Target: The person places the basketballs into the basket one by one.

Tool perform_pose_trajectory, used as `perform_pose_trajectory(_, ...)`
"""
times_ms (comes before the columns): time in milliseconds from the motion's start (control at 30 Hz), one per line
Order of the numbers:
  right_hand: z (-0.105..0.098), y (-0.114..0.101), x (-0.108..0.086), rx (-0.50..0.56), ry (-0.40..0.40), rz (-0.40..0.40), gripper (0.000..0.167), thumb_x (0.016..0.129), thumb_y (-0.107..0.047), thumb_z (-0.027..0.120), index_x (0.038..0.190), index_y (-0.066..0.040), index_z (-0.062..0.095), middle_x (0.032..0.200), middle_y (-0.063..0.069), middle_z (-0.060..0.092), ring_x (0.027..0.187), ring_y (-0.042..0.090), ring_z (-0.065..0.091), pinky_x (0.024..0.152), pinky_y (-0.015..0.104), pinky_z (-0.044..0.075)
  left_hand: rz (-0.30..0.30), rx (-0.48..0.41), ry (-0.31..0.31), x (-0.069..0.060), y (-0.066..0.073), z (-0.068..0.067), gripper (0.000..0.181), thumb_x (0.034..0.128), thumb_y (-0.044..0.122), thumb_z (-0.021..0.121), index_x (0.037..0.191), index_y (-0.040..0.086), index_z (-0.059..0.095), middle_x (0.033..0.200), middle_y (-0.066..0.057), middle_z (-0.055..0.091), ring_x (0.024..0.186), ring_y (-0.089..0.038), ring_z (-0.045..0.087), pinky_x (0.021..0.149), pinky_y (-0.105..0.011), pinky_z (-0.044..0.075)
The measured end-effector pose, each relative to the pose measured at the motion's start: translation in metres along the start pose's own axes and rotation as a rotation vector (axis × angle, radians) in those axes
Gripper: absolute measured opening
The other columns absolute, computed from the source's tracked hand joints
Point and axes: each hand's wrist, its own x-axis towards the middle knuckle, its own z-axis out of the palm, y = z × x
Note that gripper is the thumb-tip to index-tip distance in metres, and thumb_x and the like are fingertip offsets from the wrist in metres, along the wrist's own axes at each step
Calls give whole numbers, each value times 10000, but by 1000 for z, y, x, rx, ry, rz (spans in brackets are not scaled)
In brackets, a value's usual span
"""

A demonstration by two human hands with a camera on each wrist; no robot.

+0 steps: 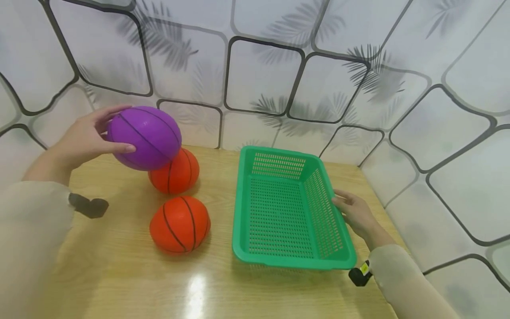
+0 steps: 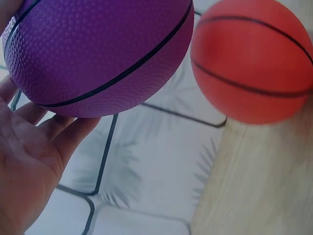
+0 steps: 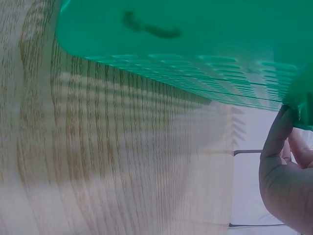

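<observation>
My left hand (image 1: 85, 137) holds a purple ball (image 1: 145, 137) with black lines, thumb on the near side and fingers around its far side. In the left wrist view the fingers bend against the purple ball (image 2: 102, 54). Just behind and below it, an orange-red ball (image 1: 175, 173) sits on the table, partly covered by the purple one. A second orange-red ball (image 1: 180, 225) lies nearer to me. To the right stands a green plastic basket (image 1: 237, 208) with slotted walls and nothing inside. My right hand (image 1: 358, 217) grips its right rim, some fingertips hidden beneath the edge.
The light wood table (image 1: 131, 283) meets a wall (image 1: 263, 75) covered in a rounded-grid and leaf pattern at the back. Another patterned wall (image 1: 450, 208) runs along the right, close to my right hand.
</observation>
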Motion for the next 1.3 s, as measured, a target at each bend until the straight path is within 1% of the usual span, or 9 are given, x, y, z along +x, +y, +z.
perform_pose_trajectory(200,-1,1,0,4,5,10,594,1010,-266,484,1503,-45,236,1464,270,304,1312,404,346,1049,509,324,16,-14,-38,20,18,18,894,739,90,822,1479,269,354,1358,-158,463,1172,-213,479,772,-137,467)
perform_pose_trajectory(267,-1,1,0,4,4,9,599,1010,-272,483,1504,-45,232,1467,273,297,1317,407,338,1050,512,321,30,-25,-51,27,25,25,901,732,91,828,1482,241,351,1357,-158,460,1192,-256,469,864,-234,486)
perform_pose_trajectory(333,-1,1,0,5,4,11,601,1010,-274,483,1505,-47,229,1470,272,291,1321,406,331,1053,510,319,39,-42,-69,33,30,33,911,727,91,831,1486,215,343,1369,-163,449,1221,-299,449,944,-360,465)
perform_pose_trajectory(400,0,1,0,13,5,13,602,1008,-275,488,1504,-47,234,1468,269,295,1317,403,338,1052,506,321,42,-54,-83,38,36,41,918,723,101,835,1488,195,336,1380,-163,440,1238,-325,434,973,-484,428)
perform_pose_trajectory(467,0,1,-1,14,4,11,603,1008,-273,487,1504,-44,231,1468,271,293,1317,405,336,1053,509,320,46,-83,-94,43,41,50,916,719,97,836,1484,176,339,1381,-165,440,1246,-332,429,977,-536,404)
perform_pose_trajectory(733,-1,2,-1,8,9,11,604,1004,-285,495,1503,-55,243,1472,264,291,1329,403,318,1061,517,301,50,-153,-153,62,57,87,901,711,177,852,1467,205,361,1400,-120,430,1253,-330,433,933,-542,443)
perform_pose_trajectory(933,0,3,2,16,14,6,609,999,-292,505,1502,-58,252,1471,258,303,1322,395,337,1059,505,311,102,-172,-191,74,70,116,876,706,208,854,1451,201,394,1404,-92,432,1277,-324,419,924,-525,456)
perform_pose_trajectory(1200,0,4,2,33,11,3,608,1004,-273,497,1508,-62,230,1482,256,285,1331,395,323,1072,505,285,102,-220,-247,87,93,152,886,684,238,863,1441,243,403,1391,-65,430,1269,-285,417,912,-476,474)
perform_pose_trajectory(1300,0,5,2,33,12,4,608,1002,-281,499,1507,-66,238,1480,250,294,1325,388,336,1067,496,298,115,-224,-253,91,100,164,893,664,272,875,1430,258,417,1387,-46,436,1272,-264,418,896,-457,487)
